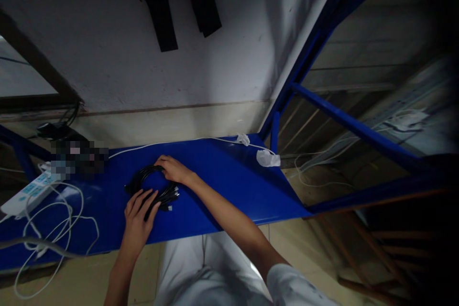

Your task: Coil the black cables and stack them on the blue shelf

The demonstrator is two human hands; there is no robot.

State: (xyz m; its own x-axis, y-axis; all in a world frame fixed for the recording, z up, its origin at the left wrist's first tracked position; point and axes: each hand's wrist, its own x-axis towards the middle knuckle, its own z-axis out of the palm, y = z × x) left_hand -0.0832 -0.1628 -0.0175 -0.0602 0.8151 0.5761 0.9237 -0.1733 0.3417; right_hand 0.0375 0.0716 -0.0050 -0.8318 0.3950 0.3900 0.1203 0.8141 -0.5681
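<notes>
A coil of black cables [141,178] lies on the blue tabletop [222,181], its several plug ends gathered at the lower right of the ring. My left hand [138,217] rests on the near side of the coil, fingers spread and thumb apart. At the far right side of the ring, my right hand [175,170] has its fingers curled over the cables. Its fingertips are partly hidden behind the coil and the hand itself.
To the left are a white power strip [30,194] and a loose white cord [81,196]. A thin white cable [172,142] runs along the wall side, near crumpled white plastic [267,158]. A blue metal frame [351,122] rises at the right. Dark clothing [161,9] hangs above.
</notes>
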